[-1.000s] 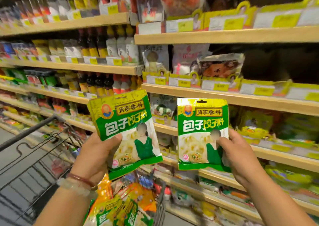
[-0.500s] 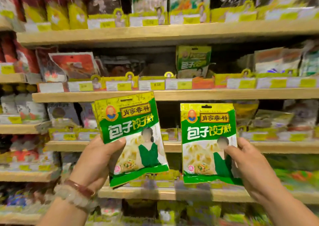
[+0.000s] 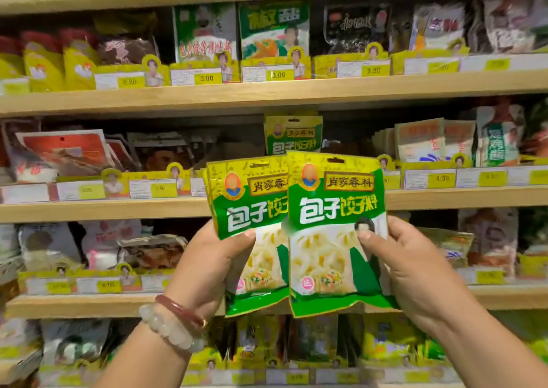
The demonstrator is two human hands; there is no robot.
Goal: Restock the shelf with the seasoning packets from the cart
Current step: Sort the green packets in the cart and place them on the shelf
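Two green packets held up, frame centre.
Left hand (image 3: pixel 213 269) grips left packet (image 3: pixel 252 209); right hand (image 3: pixel 406 269) pinches right packet (image 3: pixel 335 233), overlapping it.

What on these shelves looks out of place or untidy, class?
On the middle shelf, the red packets at the left lean back at a slant instead of standing straight. One green packet stands alone in its slot, matching the two packets held in the left hand and right hand. Nothing looks spilled or torn.
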